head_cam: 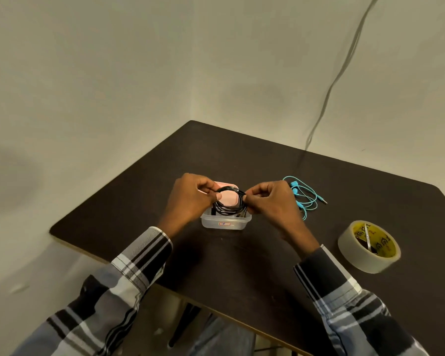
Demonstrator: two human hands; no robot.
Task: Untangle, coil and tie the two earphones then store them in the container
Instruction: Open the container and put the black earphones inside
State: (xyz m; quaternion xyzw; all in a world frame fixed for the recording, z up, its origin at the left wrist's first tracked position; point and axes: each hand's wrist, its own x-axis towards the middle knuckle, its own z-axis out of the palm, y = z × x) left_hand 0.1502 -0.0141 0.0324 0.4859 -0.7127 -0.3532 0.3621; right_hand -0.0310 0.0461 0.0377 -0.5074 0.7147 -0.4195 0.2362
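Black coil (230, 205) held over the open container (225, 221), long axis left-right. Left hand (190, 199) and right hand (270, 201) fingers pinch its opposite ends. Blue earphones (305, 197) lie loose on the table (242, 253), right of the container.

The left hand (190, 199) hides part of the pink lid (228, 197).

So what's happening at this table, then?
A person is tidying earphones. Both hands, left and right, pinch a coiled black earphone just above a clear container. A blue earphone lies loose on the table, not yet coiled, with a tape roll nearby.
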